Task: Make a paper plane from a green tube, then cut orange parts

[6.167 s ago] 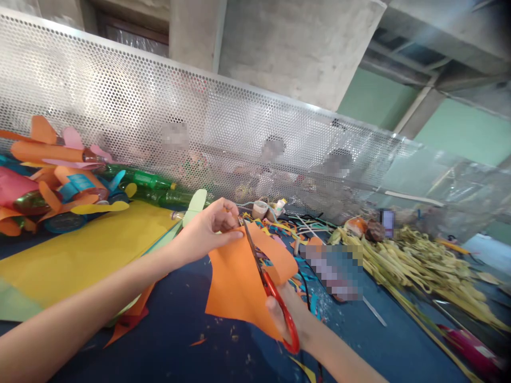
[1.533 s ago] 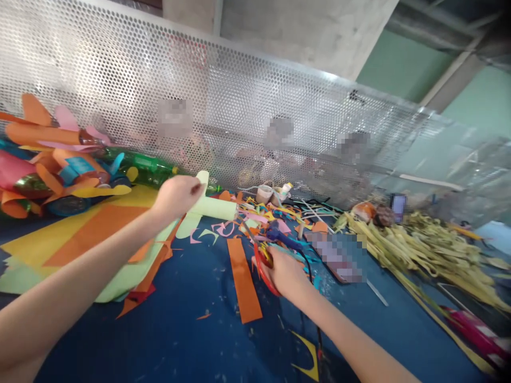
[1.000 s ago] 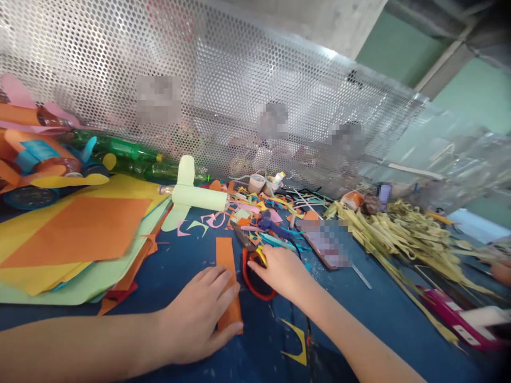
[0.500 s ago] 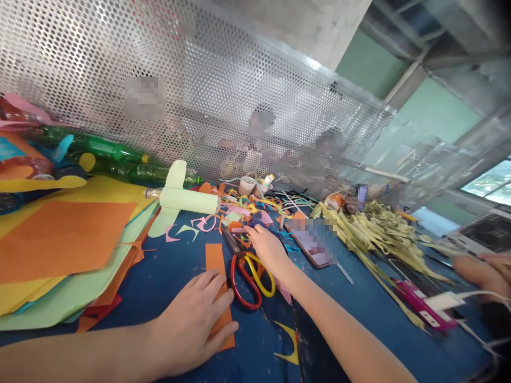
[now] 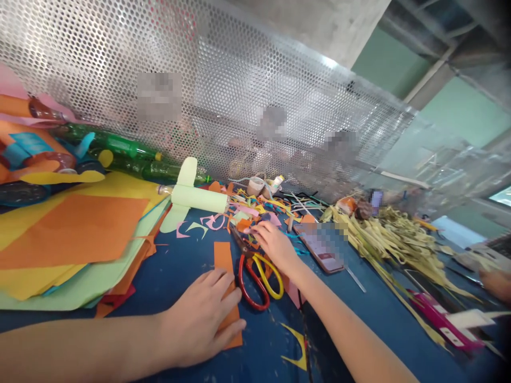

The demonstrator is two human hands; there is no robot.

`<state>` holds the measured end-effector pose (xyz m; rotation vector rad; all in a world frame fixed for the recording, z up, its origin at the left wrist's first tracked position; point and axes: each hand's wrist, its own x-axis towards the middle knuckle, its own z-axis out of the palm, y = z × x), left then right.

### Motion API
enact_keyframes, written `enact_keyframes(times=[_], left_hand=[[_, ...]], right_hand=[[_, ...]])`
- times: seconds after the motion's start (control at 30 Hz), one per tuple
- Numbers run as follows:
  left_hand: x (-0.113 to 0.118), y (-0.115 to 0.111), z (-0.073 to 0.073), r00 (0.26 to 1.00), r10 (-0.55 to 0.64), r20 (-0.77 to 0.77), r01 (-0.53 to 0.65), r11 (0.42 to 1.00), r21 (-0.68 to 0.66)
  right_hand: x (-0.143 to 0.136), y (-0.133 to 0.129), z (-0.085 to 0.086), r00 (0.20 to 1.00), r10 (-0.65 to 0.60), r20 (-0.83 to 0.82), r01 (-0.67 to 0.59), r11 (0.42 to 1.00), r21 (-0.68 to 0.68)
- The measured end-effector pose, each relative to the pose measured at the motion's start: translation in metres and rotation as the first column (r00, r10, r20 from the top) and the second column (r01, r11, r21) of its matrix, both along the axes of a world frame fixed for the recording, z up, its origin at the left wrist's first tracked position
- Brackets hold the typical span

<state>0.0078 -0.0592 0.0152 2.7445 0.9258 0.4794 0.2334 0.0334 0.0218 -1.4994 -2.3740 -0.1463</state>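
My left hand point(image 5: 205, 314) lies flat with fingers spread on an orange paper strip point(image 5: 223, 255), pressing it to the blue table. Beyond the scissors, my right hand point(image 5: 275, 244) reaches into a pile of coloured paper scraps point(image 5: 243, 217). Its fingers are stretched out, with a small pinkish scrap by the fingertips; no firm hold shows. Between the two hands are scissors point(image 5: 255, 279) with one red and one yellow handle loop, blades pointing away. A yellow curved offcut point(image 5: 299, 351) lies nearer to me.
Stacked coloured paper point(image 5: 72, 229) and a bottle wrapped in pale green paper point(image 5: 199, 198) are on the left, with green bottles point(image 5: 123, 146) behind. To the right are a phone point(image 5: 321, 250), dried leaf strips point(image 5: 383, 239) and a magenta device point(image 5: 439, 322). A perforated metal screen point(image 5: 239, 80) stands behind.
The camera view has turned slightly left, so everything sits further right. My left hand stays on the orange strip; my right hand remains at the scraps with little movement.
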Motion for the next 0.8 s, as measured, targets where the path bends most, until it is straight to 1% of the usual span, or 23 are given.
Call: enact_keyframes(times=[0.03, 0.07, 0.1, 0.13, 0.17, 0.2, 0.23, 0.27, 0.3, 0.33, 0.4, 0.47, 0.5, 0.57, 0.67, 0.73, 0.8], left_hand=[[0.0, 0.0, 0.0, 1.0, -0.001, -0.001, 0.001, 1.0, -0.002], [0.0, -0.001, 0.001, 1.0, -0.001, -0.001, 0.001, 1.0, -0.003], [0.0, -0.001, 0.001, 1.0, -0.005, -0.002, 0.005, 1.0, -0.004], [-0.001, -0.001, 0.002, 1.0, -0.01, -0.002, 0.01, 1.0, -0.007], [-0.002, -0.001, 0.002, 1.0, -0.015, 0.0, 0.015, 1.0, -0.011], [-0.003, -0.001, 0.002, 1.0, -0.021, 0.009, 0.021, 1.0, -0.019], [-0.004, -0.001, 0.002, 0.999, -0.024, 0.031, 0.025, 0.999, -0.032], [-0.005, 0.0, 0.002, 0.998, -0.016, 0.068, 0.02, 0.999, -0.049], [-0.006, 0.001, 0.002, 0.993, 0.003, 0.118, 0.005, 0.997, -0.075], [-0.006, 0.003, 0.001, 0.983, 0.044, 0.18, -0.025, 0.994, -0.107], [-0.007, 0.008, -0.001, 0.939, 0.164, 0.301, -0.11, 0.976, -0.189], [-0.007, 0.013, -0.003, 0.895, 0.258, 0.364, -0.165, 0.949, -0.267], [-0.006, 0.015, -0.003, 0.886, 0.276, 0.373, -0.169, 0.941, -0.294], [-0.005, 0.018, -0.003, 0.896, 0.258, 0.361, -0.142, 0.938, -0.316], [-0.003, 0.02, -0.002, 0.921, 0.207, 0.329, -0.105, 0.948, -0.302], [-0.002, 0.02, -0.001, 0.93, 0.185, 0.319, -0.097, 0.957, -0.273], [-0.002, 0.019, -0.002, 0.938, 0.158, 0.309, -0.084, 0.967, -0.238]], right_hand=[[0.0, -0.001, 0.003, 0.992, -0.012, -0.127, 0.015, 1.0, 0.026], [0.0, -0.001, 0.006, 0.952, -0.019, -0.306, 0.036, 0.998, 0.05], [-0.002, -0.002, 0.008, 0.857, -0.02, -0.515, 0.061, 0.996, 0.063], [-0.003, -0.002, 0.01, 0.695, -0.019, -0.719, 0.075, 0.996, 0.046], [-0.006, -0.003, 0.011, 0.498, -0.028, -0.867, 0.062, 0.998, 0.004], [-0.008, -0.003, 0.012, 0.324, -0.054, -0.945, 0.024, 0.999, -0.048], [-0.012, -0.004, 0.011, 0.194, -0.093, -0.976, -0.03, 0.994, -0.101], [-0.015, -0.006, 0.01, 0.117, -0.138, -0.983, -0.093, 0.984, -0.149], [-0.019, -0.008, 0.009, 0.086, -0.18, -0.98, -0.157, 0.969, -0.192], [-0.023, -0.011, 0.008, 0.088, -0.21, -0.974, -0.211, 0.951, -0.224], [-0.03, -0.019, 0.006, 0.112, -0.253, -0.961, -0.304, 0.912, -0.275], [-0.036, -0.027, 0.007, 0.152, -0.279, -0.948, -0.411, 0.855, -0.317], [-0.038, -0.03, 0.008, 0.18, -0.277, -0.944, -0.462, 0.823, -0.33], [-0.042, -0.037, 0.012, 0.242, -0.25, -0.938, -0.534, 0.773, -0.343], [-0.046, -0.045, 0.015, 0.342, -0.221, -0.913, -0.544, 0.746, -0.384], [-0.049, -0.049, 0.015, 0.418, -0.231, -0.878, -0.551, 0.705, -0.447], [-0.052, -0.054, 0.014, 0.464, -0.24, -0.852, -0.57, 0.655, -0.495]])
